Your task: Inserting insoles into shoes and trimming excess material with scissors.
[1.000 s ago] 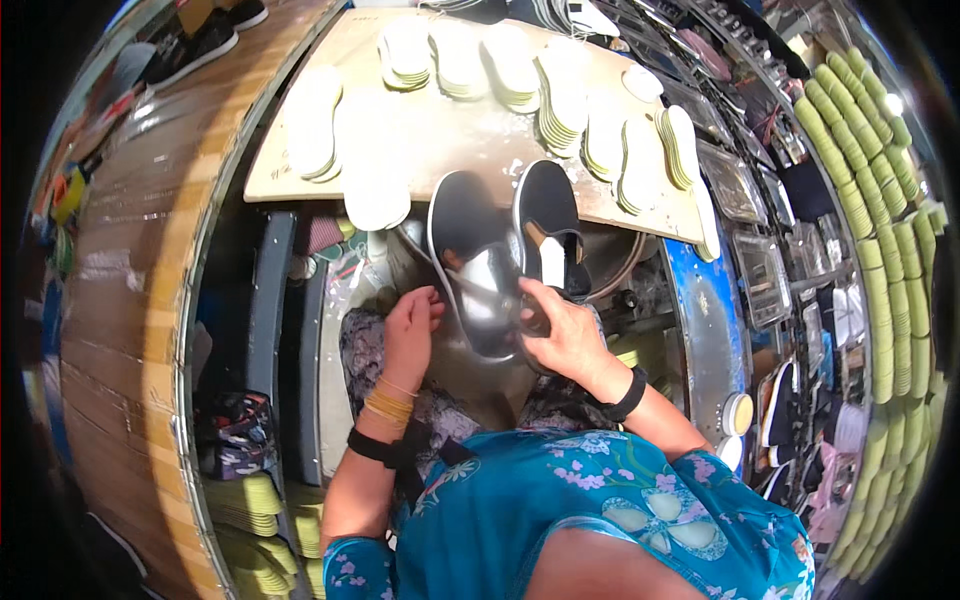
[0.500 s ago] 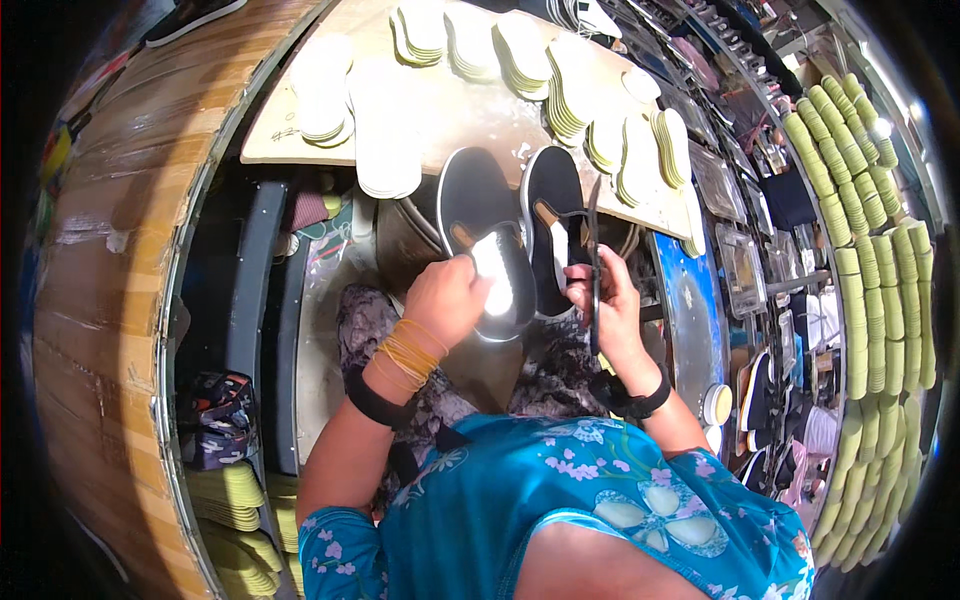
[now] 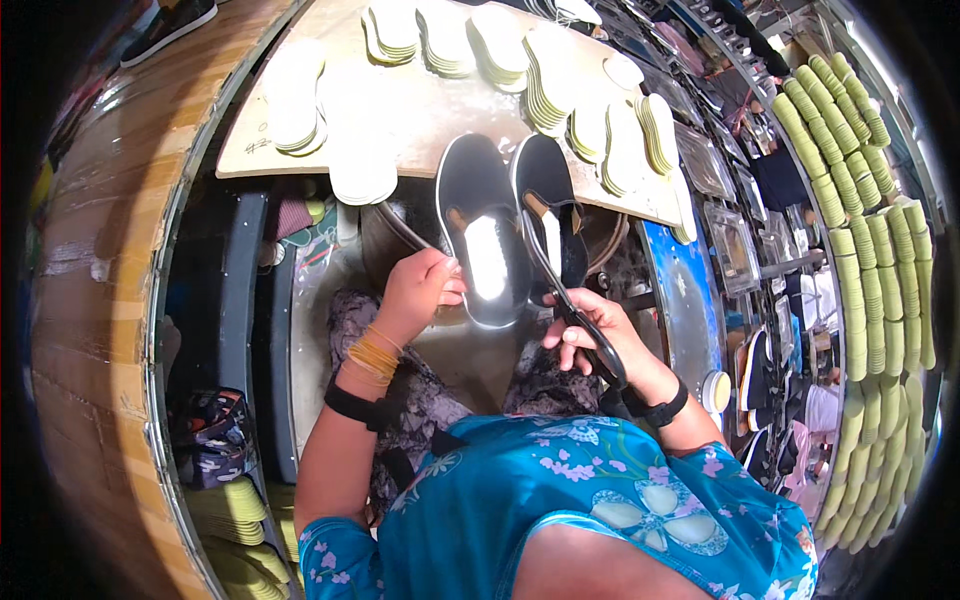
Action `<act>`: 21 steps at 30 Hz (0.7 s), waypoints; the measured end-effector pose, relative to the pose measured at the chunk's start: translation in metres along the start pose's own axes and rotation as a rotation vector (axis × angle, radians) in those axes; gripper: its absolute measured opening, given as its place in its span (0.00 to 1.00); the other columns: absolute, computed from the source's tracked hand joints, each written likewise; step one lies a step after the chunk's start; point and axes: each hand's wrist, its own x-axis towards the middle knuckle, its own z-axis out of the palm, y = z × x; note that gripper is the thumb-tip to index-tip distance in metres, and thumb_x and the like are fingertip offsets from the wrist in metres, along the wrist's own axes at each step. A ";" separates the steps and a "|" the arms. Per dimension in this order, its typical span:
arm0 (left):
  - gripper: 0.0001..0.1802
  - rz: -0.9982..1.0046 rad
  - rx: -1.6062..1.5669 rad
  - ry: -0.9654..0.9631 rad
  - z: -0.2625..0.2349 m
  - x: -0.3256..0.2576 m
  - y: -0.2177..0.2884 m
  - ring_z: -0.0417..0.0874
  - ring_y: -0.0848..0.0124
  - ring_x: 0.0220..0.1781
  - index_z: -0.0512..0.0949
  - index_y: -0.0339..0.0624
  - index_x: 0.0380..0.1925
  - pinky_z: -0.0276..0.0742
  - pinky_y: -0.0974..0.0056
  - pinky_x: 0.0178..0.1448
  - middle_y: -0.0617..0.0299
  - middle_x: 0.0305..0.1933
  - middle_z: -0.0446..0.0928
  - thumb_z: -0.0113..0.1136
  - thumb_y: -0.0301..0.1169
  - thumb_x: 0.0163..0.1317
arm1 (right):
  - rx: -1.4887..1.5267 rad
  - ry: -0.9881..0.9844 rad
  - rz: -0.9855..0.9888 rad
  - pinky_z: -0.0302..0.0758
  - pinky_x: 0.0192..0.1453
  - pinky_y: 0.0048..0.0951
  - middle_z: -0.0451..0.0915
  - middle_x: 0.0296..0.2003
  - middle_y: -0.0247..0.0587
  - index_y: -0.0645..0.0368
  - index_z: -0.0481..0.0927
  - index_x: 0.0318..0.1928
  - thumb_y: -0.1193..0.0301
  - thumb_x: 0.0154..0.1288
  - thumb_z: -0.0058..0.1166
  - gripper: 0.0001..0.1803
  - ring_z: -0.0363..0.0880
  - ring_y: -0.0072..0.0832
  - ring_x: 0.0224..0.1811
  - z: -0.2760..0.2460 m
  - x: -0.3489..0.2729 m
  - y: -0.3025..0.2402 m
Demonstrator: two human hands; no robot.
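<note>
- Left hand (image 3: 420, 292): half-curled, fingertips at left shoe's (image 3: 480, 188) edge.
- Right hand (image 3: 610, 324): loosely closed on curved black tool (image 3: 603, 350).
- Right shoe (image 3: 546, 170): beside the left.
- Insoles (image 3: 550, 92): stacked on table (image 3: 440, 110).

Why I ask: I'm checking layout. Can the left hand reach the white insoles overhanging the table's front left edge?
Probably yes: nothing visible blocks the left hand from the white insoles, though its fingers appear to touch the left shoe.
</note>
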 end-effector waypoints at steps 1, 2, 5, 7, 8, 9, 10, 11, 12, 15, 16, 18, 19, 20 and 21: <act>0.13 -0.057 -0.026 -0.054 -0.004 0.000 0.001 0.80 0.67 0.41 0.73 0.32 0.40 0.79 0.64 0.45 0.54 0.42 0.76 0.45 0.32 0.68 | 0.054 -0.073 0.061 0.68 0.15 0.15 0.80 0.32 0.43 0.60 0.66 0.57 0.66 0.59 0.57 0.27 0.79 0.23 0.21 -0.001 0.000 -0.004; 0.13 -0.057 -0.032 -0.056 -0.002 -0.001 0.001 0.80 0.67 0.41 0.73 0.32 0.40 0.79 0.64 0.45 0.54 0.42 0.76 0.45 0.32 0.68 | 0.029 -0.064 0.149 0.68 0.15 0.15 0.80 0.29 0.43 0.61 0.67 0.56 0.63 0.61 0.56 0.25 0.77 0.22 0.19 0.000 -0.001 -0.010; 0.16 -0.158 -0.430 -0.098 0.002 -0.004 0.003 0.73 0.61 0.56 0.69 0.30 0.46 0.70 0.57 0.59 0.47 0.56 0.70 0.42 0.33 0.69 | 0.047 -0.172 0.138 0.65 0.13 0.14 0.80 0.24 0.41 0.61 0.67 0.55 0.72 0.66 0.47 0.18 0.73 0.20 0.14 -0.004 0.000 -0.021; 0.16 -0.124 -0.536 -0.096 0.004 -0.008 0.000 0.72 0.61 0.57 0.68 0.30 0.47 0.70 0.56 0.59 0.47 0.57 0.69 0.42 0.33 0.69 | 0.067 -0.199 0.184 0.63 0.13 0.14 0.79 0.24 0.41 0.62 0.68 0.54 0.72 0.66 0.46 0.17 0.71 0.19 0.14 -0.009 0.002 -0.027; 0.16 -0.093 -0.636 -0.090 0.005 -0.011 -0.001 0.72 0.61 0.57 0.68 0.30 0.48 0.70 0.56 0.59 0.48 0.57 0.68 0.41 0.32 0.70 | 0.035 -0.209 0.212 0.63 0.14 0.14 0.79 0.25 0.40 0.63 0.68 0.53 0.73 0.66 0.45 0.16 0.72 0.18 0.15 -0.011 0.003 -0.033; 0.13 -0.048 -0.581 -0.026 0.010 -0.014 0.003 0.72 0.61 0.57 0.70 0.33 0.46 0.70 0.56 0.59 0.49 0.58 0.68 0.43 0.31 0.69 | -0.060 -0.246 0.143 0.63 0.15 0.14 0.79 0.25 0.39 0.64 0.68 0.53 0.71 0.67 0.44 0.16 0.72 0.18 0.16 -0.011 0.005 -0.041; 0.13 -0.049 -0.584 -0.036 0.013 -0.017 0.007 0.72 0.61 0.57 0.70 0.33 0.46 0.70 0.56 0.59 0.49 0.58 0.68 0.43 0.31 0.69 | -0.155 -0.282 0.074 0.64 0.16 0.14 0.79 0.26 0.38 0.65 0.68 0.52 0.70 0.67 0.43 0.16 0.72 0.17 0.18 -0.010 0.005 -0.049; 0.11 0.246 -0.131 0.043 0.015 -0.019 0.010 0.73 0.61 0.55 0.72 0.35 0.42 0.69 0.56 0.59 0.50 0.56 0.70 0.45 0.31 0.68 | -0.141 -0.255 0.186 0.65 0.19 0.14 0.79 0.27 0.37 0.66 0.69 0.51 0.65 0.67 0.44 0.19 0.73 0.16 0.21 -0.010 0.005 -0.056; 0.09 0.533 0.328 0.127 0.017 -0.020 0.013 0.75 0.61 0.53 0.74 0.37 0.39 0.69 0.56 0.59 0.50 0.55 0.71 0.47 0.31 0.67 | -0.161 -0.248 0.195 0.65 0.19 0.14 0.79 0.27 0.38 0.65 0.70 0.51 0.60 0.66 0.46 0.22 0.73 0.17 0.20 -0.010 0.007 -0.061; 0.07 0.299 -0.271 0.107 0.023 -0.016 0.018 0.76 0.64 0.50 0.73 0.39 0.38 0.72 0.62 0.53 0.52 0.53 0.72 0.49 0.30 0.66 | -0.200 -0.241 0.217 0.65 0.19 0.14 0.79 0.27 0.38 0.63 0.70 0.50 0.57 0.65 0.47 0.23 0.73 0.17 0.20 -0.012 0.014 -0.067; 0.07 0.111 -0.712 0.125 0.023 -0.012 0.020 0.77 0.66 0.49 0.73 0.39 0.38 0.73 0.65 0.51 0.52 0.52 0.73 0.49 0.30 0.66 | -0.206 -0.243 0.241 0.65 0.18 0.13 0.79 0.27 0.37 0.62 0.70 0.50 0.57 0.64 0.48 0.23 0.73 0.17 0.20 -0.013 0.016 -0.067; 0.08 0.022 -0.888 0.181 0.008 0.002 0.015 0.76 0.71 0.42 0.73 0.39 0.38 0.73 0.69 0.43 0.55 0.46 0.74 0.49 0.32 0.66 | -0.210 -0.245 0.262 0.64 0.18 0.13 0.79 0.27 0.37 0.61 0.71 0.50 0.57 0.64 0.49 0.23 0.74 0.17 0.20 -0.013 0.023 -0.069; 0.09 0.015 -0.951 0.153 0.000 0.007 0.007 0.75 0.72 0.38 0.72 0.39 0.39 0.72 0.70 0.40 0.57 0.42 0.74 0.50 0.33 0.66 | -0.245 -0.216 0.280 0.65 0.19 0.14 0.79 0.27 0.38 0.63 0.69 0.51 0.59 0.65 0.49 0.22 0.73 0.17 0.20 -0.011 0.027 -0.070; 0.09 0.009 -1.012 0.126 -0.006 0.011 0.001 0.74 0.74 0.34 0.72 0.39 0.40 0.71 0.71 0.38 0.59 0.37 0.75 0.51 0.33 0.66 | -0.280 -0.189 0.297 0.65 0.19 0.14 0.78 0.27 0.40 0.64 0.68 0.52 0.61 0.65 0.48 0.22 0.72 0.18 0.20 -0.010 0.031 -0.071; 0.12 -0.001 -0.935 0.140 -0.003 0.012 0.006 0.71 0.77 0.29 0.70 0.38 0.42 0.69 0.72 0.33 0.64 0.30 0.73 0.54 0.34 0.64 | -0.240 -0.154 0.304 0.65 0.18 0.14 0.78 0.27 0.38 0.63 0.68 0.51 0.63 0.64 0.50 0.20 0.73 0.17 0.19 -0.011 0.034 -0.069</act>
